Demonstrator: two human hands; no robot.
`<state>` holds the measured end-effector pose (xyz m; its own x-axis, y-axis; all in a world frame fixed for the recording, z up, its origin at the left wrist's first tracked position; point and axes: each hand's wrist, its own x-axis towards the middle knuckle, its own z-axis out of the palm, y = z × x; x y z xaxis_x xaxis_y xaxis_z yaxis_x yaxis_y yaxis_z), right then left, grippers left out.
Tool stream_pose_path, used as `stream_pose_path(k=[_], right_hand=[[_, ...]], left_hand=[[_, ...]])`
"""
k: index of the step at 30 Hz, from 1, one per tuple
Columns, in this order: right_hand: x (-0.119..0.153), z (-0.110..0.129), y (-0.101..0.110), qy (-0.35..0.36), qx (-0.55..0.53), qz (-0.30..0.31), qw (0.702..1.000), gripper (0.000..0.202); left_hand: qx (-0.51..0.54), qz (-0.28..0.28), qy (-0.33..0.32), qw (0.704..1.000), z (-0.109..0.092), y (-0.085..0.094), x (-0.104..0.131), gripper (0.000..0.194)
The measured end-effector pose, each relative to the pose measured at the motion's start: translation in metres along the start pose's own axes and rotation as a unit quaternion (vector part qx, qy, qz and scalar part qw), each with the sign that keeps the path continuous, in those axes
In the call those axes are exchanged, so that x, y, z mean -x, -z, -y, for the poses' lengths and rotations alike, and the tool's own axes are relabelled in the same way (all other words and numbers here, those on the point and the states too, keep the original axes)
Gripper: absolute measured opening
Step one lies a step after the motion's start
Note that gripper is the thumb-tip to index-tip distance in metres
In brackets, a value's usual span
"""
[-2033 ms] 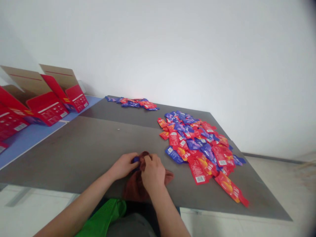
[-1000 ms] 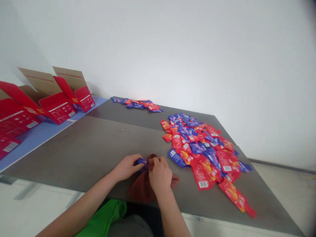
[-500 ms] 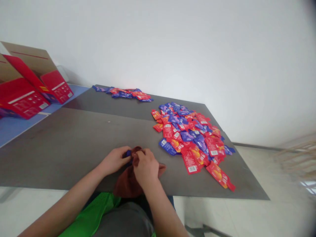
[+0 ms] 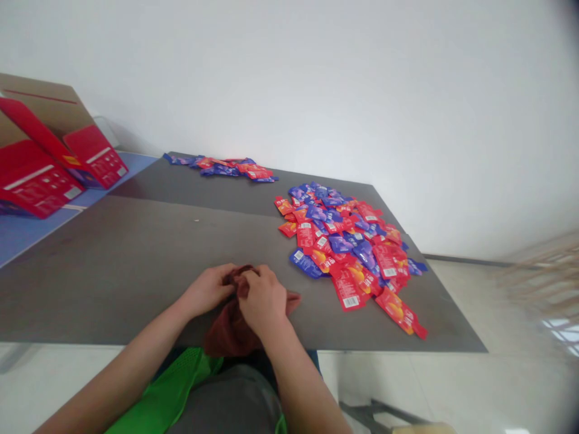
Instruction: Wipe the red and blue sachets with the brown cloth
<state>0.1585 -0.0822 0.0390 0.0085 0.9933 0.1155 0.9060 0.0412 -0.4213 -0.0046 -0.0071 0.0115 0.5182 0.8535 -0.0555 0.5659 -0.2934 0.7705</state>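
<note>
Close to my body at the table's front edge, a crumpled brown cloth point(image 4: 233, 331) hangs between my hands and partly over the edge. My left hand point(image 4: 210, 291) pinches the left upper part of it, fingers bent inward. From the other side my right hand point(image 4: 263, 298) grips a bunched fold, and a corner of the cloth pokes out past the wrist. Whatever lies inside the folds is hidden. To the right of my right hand spreads a heap of red and blue packets point(image 4: 348, 235), several with barcodes facing up, not touched by either hand.
A smaller row of red and blue packets point(image 4: 226, 167) lies near the wall on the dark grey tabletop point(image 4: 136, 259). Red and brown cardboard boxes point(image 4: 40, 178) stand open on a blue surface point(image 4: 18, 238) at the left. A tiny pale scrap point(image 4: 196, 220) lies mid-table.
A bit of blue packet that showed by my left fingers is now covered by the brown cloth. Both hands stay close together; the view has shifted slightly.
</note>
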Motion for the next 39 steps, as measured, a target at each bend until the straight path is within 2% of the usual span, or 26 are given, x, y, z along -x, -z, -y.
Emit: stream_pose_path(k=[3,5,7,9,11,13,16,18,21,24,26,29,30,32,35,39], right_hand=[[-0.005,-0.035,0.009,-0.084,0.054,0.022,0.995,0.013],[-0.003,-0.047,0.018,-0.109,0.073,0.012,0.991,0.013],[0.001,-0.041,0.023,-0.094,0.062,-0.019,0.993,0.014],[0.006,-0.022,0.019,-0.035,0.034,-0.045,0.998,0.016],[0.009,-0.005,0.01,0.026,0.012,-0.042,0.999,0.016],[0.01,-0.001,0.003,0.032,0.013,-0.017,0.999,0.015],[0.011,-0.024,0.004,-0.053,0.058,0.009,0.997,0.015],[0.013,-0.046,0.012,-0.1,0.09,0.001,0.991,0.019],[0.024,-0.067,0.022,-0.122,0.102,-0.024,0.987,0.02],[0.043,-0.074,0.024,-0.127,0.077,-0.032,0.988,0.017],[0.057,-0.077,0.023,-0.148,0.054,-0.041,0.987,0.016],[0.072,-0.083,0.022,-0.187,0.024,-0.055,0.981,0.017],[0.075,-0.085,0.022,-0.193,0.017,-0.059,0.979,0.017],[0.076,-0.087,0.024,-0.195,0.015,-0.06,0.979,0.017],[0.074,-0.086,0.026,-0.184,0.031,-0.051,0.981,0.014],[0.072,-0.085,0.026,-0.181,0.039,-0.052,0.981,0.013]], left_hand=[[-0.012,0.007,0.008,1.0,-0.005,0.0,0.002,0.027],[0.002,0.005,0.015,1.0,-0.006,0.001,0.004,0.029],[0.024,0.008,0.02,0.999,-0.004,0.001,0.004,0.03],[0.045,0.017,0.015,0.999,-0.001,0.002,0.004,0.027],[0.051,0.024,0.006,0.998,0.001,0.002,0.002,0.022],[0.034,0.024,-0.001,0.999,0.001,0.002,0.002,0.021],[0.009,0.016,0.004,1.0,-0.003,0.002,0.003,0.024],[0.009,0.011,0.012,1.0,-0.005,0.002,0.005,0.024],[0.008,0.015,0.006,1.0,-0.006,0.0,0.007,0.022],[-0.001,0.032,-0.005,0.999,-0.005,0.004,0.006,0.022],[0.004,0.076,0.005,0.997,-0.005,0.012,0.003,0.025],[-0.002,0.172,0.036,0.984,-0.004,0.035,-0.003,0.032],[-0.028,0.186,0.038,0.981,-0.004,0.044,-0.004,0.032],[-0.119,0.181,0.015,0.976,-0.005,0.062,-0.007,0.031],[-0.243,0.195,-0.035,0.949,-0.01,0.084,-0.008,0.028],[-0.293,0.248,-0.036,0.923,-0.029,0.094,-0.004,0.028]])
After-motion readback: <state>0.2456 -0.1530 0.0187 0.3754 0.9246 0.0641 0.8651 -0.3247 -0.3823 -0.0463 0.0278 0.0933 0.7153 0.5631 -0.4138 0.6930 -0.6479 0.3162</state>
